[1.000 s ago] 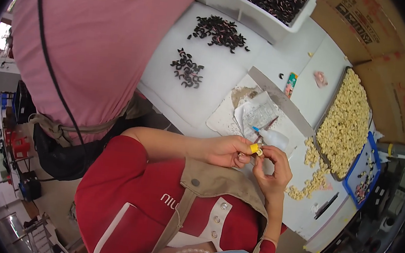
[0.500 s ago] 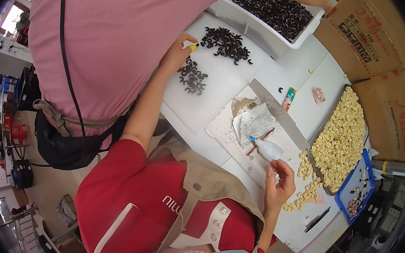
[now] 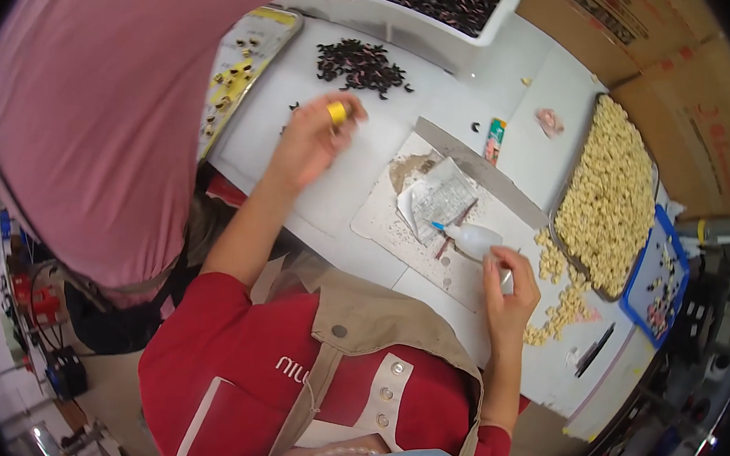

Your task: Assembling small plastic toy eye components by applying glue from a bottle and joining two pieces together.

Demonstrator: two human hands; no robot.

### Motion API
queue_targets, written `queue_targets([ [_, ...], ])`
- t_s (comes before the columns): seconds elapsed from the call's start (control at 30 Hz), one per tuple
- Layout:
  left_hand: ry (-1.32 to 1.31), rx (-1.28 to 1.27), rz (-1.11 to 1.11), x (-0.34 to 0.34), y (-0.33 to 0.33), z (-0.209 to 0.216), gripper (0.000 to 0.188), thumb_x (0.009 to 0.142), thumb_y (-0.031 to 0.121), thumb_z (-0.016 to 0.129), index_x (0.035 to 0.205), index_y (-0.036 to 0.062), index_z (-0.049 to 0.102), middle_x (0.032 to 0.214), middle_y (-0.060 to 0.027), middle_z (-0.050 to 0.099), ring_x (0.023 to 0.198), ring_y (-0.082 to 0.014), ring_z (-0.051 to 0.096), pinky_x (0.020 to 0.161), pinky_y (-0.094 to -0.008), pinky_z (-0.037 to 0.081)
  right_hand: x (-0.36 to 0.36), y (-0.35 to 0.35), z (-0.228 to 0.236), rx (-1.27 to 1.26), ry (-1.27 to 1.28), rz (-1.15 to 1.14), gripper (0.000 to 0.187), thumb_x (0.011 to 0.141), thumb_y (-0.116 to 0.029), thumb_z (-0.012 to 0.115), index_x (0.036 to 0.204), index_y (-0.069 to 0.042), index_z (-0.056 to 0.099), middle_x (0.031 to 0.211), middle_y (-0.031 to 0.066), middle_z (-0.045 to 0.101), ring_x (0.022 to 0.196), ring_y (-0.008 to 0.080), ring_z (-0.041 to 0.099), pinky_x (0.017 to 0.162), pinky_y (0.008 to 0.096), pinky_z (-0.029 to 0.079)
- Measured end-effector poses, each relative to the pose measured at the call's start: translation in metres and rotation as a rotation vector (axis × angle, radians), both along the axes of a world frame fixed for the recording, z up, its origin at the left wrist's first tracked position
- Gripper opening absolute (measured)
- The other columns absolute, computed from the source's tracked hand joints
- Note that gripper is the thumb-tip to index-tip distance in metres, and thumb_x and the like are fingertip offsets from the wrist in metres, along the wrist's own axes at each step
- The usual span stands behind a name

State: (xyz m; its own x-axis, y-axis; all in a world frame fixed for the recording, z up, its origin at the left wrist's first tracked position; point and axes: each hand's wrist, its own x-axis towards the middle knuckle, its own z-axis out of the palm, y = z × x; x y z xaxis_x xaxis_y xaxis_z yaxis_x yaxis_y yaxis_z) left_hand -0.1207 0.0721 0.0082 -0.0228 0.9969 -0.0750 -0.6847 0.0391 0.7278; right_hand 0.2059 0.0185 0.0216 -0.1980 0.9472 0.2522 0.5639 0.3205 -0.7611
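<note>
The fingers of the left hand (image 3: pixel 317 135) are curling loosely, with a yellow band (image 3: pixel 337 113) showing among them; whether they are pinching anything cannot be told. The right hand (image 3: pixel 509 299) is bending its thumb and forefinger toward each other, and whether a small piece is sitting between them cannot be told either. Just beyond those fingertips, a translucent bottle (image 3: pixel 476 240) with a blue tip is lying on a stained board (image 3: pixel 419 255) near the middle of the table's near edge. Papers (image 3: pixel 444 193) are resting on the board too.

Beyond the left hand, a pile of black curved pieces (image 3: pixel 361 67) is lying toward the table's left end, and a few more are showing just beside the wrist. A white bin (image 3: pixel 460 57) is holding many more at the far edge. Right of the right hand, loose cream pieces (image 3: pixel 560 321) are spilling toward the table's right end, below a heaped tray (image 3: pixel 554 222). A blue tray (image 3: pixel 636 309) is lying beside it, along that right edge. A co-worker in pink (image 3: pixel 112 116) is leaning over the left end.
</note>
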Motion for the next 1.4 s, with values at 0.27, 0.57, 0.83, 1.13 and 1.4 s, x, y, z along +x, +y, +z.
queue_targets([
  [0.27,-0.311,-0.366,-0.58,0.099,-0.071,-0.011,0.033,0.084,0.01,0.055,0.115,0.0006,0.05,0.086,-0.0034,0.054,0.064,-0.0069,0.042,0.057,-0.0166,0.037,-0.007,0.007,-0.01,-0.031,-0.239,0.041,0.036,0.073,-0.01,0.066,0.106,-0.001,0.054,0.101,0.0134,0.057,0.093,0.027,0.053,0.073,0.0301,0.045],
  [0.57,0.136,-0.247,-0.545,0.11,-0.084,-0.009,0.033,0.08,0.003,0.06,0.112,0.0006,0.052,0.106,-0.0081,0.058,0.099,-0.0124,0.055,0.083,-0.0245,0.043,0.006,-0.027,-0.001,-0.453,0.537,-0.194,0.022,0.079,-0.014,0.061,0.095,-0.002,0.054,0.091,0.0042,0.052,0.085,0.0113,0.048,0.076,0.0262,0.04],
  [0.83,0.162,-0.224,-0.535,0.118,-0.081,0.004,0.031,0.081,0.003,0.059,0.112,-0.0005,0.055,0.098,-0.007,0.061,0.093,-0.0114,0.057,0.085,-0.0246,0.043,0.026,-0.044,0.016,0.008,0.227,-0.163,0.03,0.071,-0.027,0.069,0.08,-0.002,0.055,0.076,0.0032,0.046,0.073,0.0154,0.041,0.067,0.0254,0.034],
  [1.13,0.201,-0.22,-0.55,0.117,-0.082,0.007,0.032,0.081,0.003,0.058,0.112,-0.0005,0.056,0.093,-0.0042,0.061,0.088,-0.0087,0.056,0.08,-0.0217,0.044,0.02,-0.041,0.025,0.136,0.047,-0.096,0.026,0.062,-0.016,0.074,0.077,-0.003,0.057,0.069,0.0026,0.043,0.07,0.0169,0.039,0.062,0.0259,0.034],
  [1.4,0.185,-0.215,-0.566,0.116,-0.081,0.01,0.032,0.08,0.004,0.059,0.112,0.0002,0.056,0.092,-0.0018,0.058,0.086,-0.0071,0.054,0.079,-0.0204,0.043,0.017,-0.04,0.027,0.123,0.031,-0.095,0.025,0.061,-0.014,0.074,0.076,-0.004,0.058,0.068,0.0023,0.043,0.069,0.0169,0.038,0.061,0.026,0.033],
])
